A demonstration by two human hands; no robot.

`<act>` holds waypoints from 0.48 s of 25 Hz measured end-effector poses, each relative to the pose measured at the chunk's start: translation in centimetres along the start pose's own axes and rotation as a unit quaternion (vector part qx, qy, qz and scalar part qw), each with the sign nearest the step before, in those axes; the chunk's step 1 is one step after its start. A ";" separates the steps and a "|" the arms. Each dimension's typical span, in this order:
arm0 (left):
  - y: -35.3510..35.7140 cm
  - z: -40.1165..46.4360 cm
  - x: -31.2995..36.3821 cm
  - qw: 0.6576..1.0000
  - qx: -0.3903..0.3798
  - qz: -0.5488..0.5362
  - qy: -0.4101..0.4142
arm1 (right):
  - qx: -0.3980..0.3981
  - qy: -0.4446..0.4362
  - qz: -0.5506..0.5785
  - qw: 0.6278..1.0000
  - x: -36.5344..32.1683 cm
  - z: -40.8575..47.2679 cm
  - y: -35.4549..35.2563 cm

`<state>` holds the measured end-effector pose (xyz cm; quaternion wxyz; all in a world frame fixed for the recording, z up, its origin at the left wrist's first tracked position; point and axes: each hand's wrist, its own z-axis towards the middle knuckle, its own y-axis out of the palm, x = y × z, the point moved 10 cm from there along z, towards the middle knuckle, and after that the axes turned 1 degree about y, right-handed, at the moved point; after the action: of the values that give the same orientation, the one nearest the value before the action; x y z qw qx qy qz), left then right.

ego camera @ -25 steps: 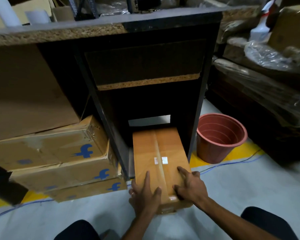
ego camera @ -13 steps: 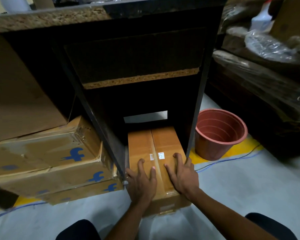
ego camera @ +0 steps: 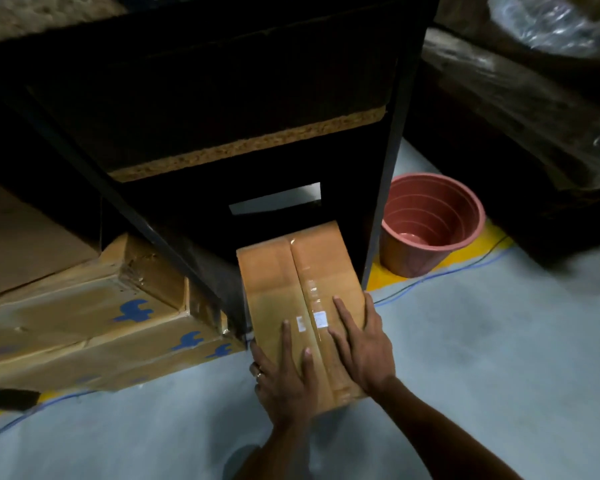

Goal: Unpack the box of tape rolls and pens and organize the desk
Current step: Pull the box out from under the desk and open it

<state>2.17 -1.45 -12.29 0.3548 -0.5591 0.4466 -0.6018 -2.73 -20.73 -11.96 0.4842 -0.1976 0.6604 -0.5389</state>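
Note:
A taped brown cardboard box [ego camera: 274, 275] lies on the grey floor, its far end under the dark desk [ego camera: 222, 98]. A strip of clear tape and two small white labels run along its top seam. My left hand [ego camera: 286, 372] lies flat on the near left part of the lid, fingers straight. My right hand [ego camera: 361, 344] rests on the near right part, fingers spread, thumb over the right edge. What the box holds is hidden.
Stacked cardboard boxes [ego camera: 84, 317] with blue logos stand left of the desk leg. A reddish plastic bucket [ego camera: 433, 223] sits on the floor to the right. Plastic-wrapped goods [ego camera: 534, 98] fill the far right. A blue cable [ego camera: 440, 275] crosses the floor.
The camera has dipped lower and closer. Both hands have slid forward along the lid, and the box looks pushed a little further under the desk.

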 end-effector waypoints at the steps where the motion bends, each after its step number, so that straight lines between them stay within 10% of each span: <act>1: 0.1 0.1 0.3 1.000 0.010 0.018 0.008 | 0.005 -0.007 -0.010 1.000 0.0 0.1 -0.1; 12: 0.5 0.1 -0.6 0.998 0.001 -0.063 -0.002 | 0.007 -0.013 0.019 1.000 0.3 -0.2 0.1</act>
<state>2.34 -1.07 -13.01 0.3177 -0.5869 0.4091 -0.6223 -2.96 -20.84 -12.18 0.5044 -0.1889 0.6533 -0.5320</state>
